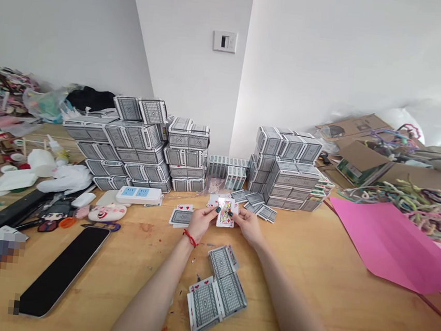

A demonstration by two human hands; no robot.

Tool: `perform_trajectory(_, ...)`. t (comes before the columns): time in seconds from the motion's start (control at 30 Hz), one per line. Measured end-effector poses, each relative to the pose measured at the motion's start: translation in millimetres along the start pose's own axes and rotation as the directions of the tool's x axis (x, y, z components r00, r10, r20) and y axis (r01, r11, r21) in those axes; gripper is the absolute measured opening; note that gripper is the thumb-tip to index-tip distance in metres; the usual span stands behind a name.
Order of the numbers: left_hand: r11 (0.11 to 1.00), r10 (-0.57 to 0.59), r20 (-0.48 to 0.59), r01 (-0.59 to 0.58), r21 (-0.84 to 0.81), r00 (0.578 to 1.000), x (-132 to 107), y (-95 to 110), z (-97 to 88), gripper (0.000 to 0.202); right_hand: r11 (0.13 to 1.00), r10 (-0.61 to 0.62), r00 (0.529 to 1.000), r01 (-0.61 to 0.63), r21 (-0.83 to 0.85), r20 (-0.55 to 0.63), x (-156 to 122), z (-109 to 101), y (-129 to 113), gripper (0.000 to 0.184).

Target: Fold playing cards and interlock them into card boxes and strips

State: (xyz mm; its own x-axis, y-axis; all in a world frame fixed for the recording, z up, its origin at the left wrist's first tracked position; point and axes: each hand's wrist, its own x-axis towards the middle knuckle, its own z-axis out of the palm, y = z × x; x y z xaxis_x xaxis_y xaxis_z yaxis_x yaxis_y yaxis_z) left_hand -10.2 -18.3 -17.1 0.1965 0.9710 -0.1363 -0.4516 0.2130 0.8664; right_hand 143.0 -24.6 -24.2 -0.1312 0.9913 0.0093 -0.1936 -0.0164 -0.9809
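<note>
Both my hands meet over the wooden table (311, 278) and pinch one face-up playing card (226, 212), a court card with red and yellow print. My left hand (201, 222), with a red cord at its wrist, grips the card's left edge. My right hand (249, 225) grips its right edge. Just beyond the card lie a few more face-up cards (214, 200). A small stack of cards (182, 216) rests left of my left hand. Between my forearms lie card piles (216, 290), mostly face-down with patterned backs.
Tall stacks of boxed card decks stand at the back left (128, 146) and back right (288, 167). A phone (64, 270) lies at the front left, a white power strip (139, 195) behind it. Pink paper (392, 244) and coloured strings (416, 200) fill the right side.
</note>
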Motion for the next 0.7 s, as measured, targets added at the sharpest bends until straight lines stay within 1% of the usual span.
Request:
perform_trajectory(0.3,0.998,0.044,-0.085,-0.039,0.053,0.995,3,-4,-0.7,0.026,0.999,0.007,1.000,-0.006,-0.034,0.002,-2,1,-4,0.033)
perform_trajectory(0.47,0.979,0.115,-0.130,-0.090,0.185,0.985,6,-7,-6.7,0.022,1.000,-0.008,1.000,0.008,-0.012,0.025,-1,0,-2,0.030)
perform_trajectory(0.57,0.952,0.178,-0.137,-0.135,0.274,0.975,8,-8,-9.2,0.018,1.000,-0.014,0.999,0.014,-0.001,0.036,-1,0,-2,0.029)
perform_trajectory(0.7,0.929,0.221,-0.141,-0.164,0.331,0.965,8,-10,-9.6,0.014,1.000,-0.012,1.000,0.012,-0.005,0.028,-3,1,-3,0.029)
